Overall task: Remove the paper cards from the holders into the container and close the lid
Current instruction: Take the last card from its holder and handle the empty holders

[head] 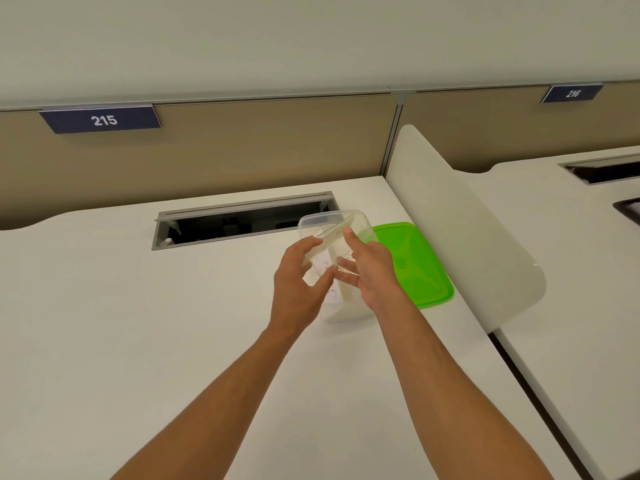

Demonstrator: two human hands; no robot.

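A clear plastic container [313, 221] stands on the white desk, its lid off. The green lid [415, 265] lies flat on the desk just right of it. Over the container's opening I hold a clear acrylic card holder [334, 233] with a white paper card [323, 263] in it. My left hand [299, 280] grips the holder's left side, thumb and fingers curled round it. My right hand [369, 268] pinches the holder and card from the right. More white paper [334, 296] shows inside the container, partly hidden by my hands.
An open cable slot [242, 221] is cut into the desk [138, 323] behind the container. A white divider panel [464, 230] rises right of the lid. A beige partition with number plates 215 [102, 119] and 216 [572, 93] runs along the back.
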